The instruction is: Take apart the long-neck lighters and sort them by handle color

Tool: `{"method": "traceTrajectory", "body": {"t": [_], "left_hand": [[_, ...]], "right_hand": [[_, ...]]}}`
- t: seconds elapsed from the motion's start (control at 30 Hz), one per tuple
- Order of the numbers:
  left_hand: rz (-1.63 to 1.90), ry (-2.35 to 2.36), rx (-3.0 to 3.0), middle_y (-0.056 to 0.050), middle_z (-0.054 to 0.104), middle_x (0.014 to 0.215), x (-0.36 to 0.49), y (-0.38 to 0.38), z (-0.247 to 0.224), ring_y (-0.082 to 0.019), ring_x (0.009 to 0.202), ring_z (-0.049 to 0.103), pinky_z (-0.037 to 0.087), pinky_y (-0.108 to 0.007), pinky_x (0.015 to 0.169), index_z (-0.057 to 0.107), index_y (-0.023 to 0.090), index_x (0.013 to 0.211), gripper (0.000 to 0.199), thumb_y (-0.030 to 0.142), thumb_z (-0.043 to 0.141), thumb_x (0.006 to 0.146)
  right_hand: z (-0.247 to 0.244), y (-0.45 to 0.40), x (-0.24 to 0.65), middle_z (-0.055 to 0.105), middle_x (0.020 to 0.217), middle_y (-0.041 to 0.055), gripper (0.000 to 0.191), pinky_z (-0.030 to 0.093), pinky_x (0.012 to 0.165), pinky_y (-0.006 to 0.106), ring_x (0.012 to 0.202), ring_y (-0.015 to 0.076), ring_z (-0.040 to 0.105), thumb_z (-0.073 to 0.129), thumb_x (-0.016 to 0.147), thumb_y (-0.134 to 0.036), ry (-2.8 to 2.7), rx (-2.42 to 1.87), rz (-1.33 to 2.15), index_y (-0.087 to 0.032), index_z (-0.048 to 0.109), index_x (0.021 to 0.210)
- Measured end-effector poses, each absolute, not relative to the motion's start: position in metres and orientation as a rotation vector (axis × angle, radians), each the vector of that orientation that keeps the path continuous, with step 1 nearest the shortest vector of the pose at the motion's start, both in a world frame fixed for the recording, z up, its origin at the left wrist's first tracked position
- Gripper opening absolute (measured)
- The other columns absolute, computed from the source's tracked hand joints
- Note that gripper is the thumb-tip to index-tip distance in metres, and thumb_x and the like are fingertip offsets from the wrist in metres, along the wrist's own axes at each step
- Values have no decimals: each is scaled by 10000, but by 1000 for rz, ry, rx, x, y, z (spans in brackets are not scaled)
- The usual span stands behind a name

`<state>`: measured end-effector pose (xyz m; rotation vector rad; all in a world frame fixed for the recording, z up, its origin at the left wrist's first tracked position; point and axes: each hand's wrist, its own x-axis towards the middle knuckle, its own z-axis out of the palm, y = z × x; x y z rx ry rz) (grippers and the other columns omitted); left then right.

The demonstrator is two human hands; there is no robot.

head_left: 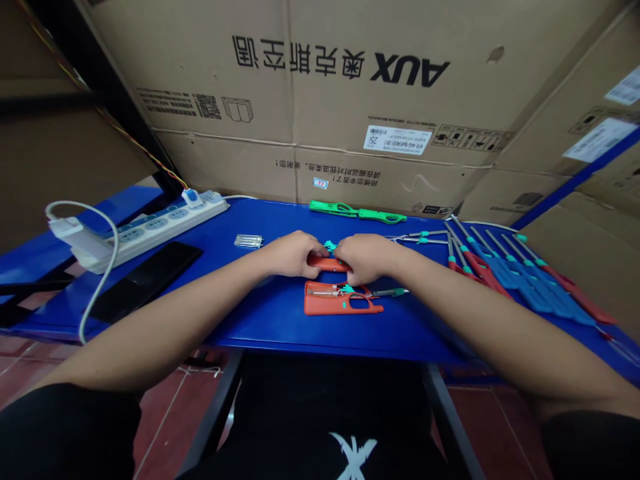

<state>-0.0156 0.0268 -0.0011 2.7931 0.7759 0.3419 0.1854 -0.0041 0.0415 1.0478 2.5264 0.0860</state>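
Observation:
My left hand point(296, 254) is closed on the left end of an orange lighter casing point(327, 265). At the casing's other end, the fingers of my right hand point(366, 256) are wrapped round it and hide much of it. A small teal plastic part point(331, 247) shows between my fingertips, just behind the casing. Nearer the table's front edge lies an orange half shell point(327, 305) of a gas lighter, open side up. Inside it are a clear fuel tank point(323, 292) and teal pieces, and a metal rod point(383, 293) reaches out to the right.
Green casing halves point(357, 212) lie at the back against a large cardboard box point(320, 100). Several red and blue long-nosed lighters point(530, 273) cover the right side of the blue table point(270, 327). At left are a power strip point(165, 223), a black phone point(147, 280) and clear tanks point(249, 241).

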Motion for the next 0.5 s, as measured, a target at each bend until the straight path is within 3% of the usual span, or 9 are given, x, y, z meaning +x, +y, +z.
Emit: {"method": "traceTrajectory", "body": {"t": [0.5], "left_hand": [[193, 849, 2883, -58, 716, 846, -10, 23, -1, -190, 748, 647, 443, -281, 689, 762, 169, 939, 273, 276, 653, 713]], "right_hand": [[26, -4, 209, 704, 954, 121, 321, 275, 580, 320, 728, 211, 606, 538, 835, -323, 2785, 858, 287, -118, 729, 991]]}}
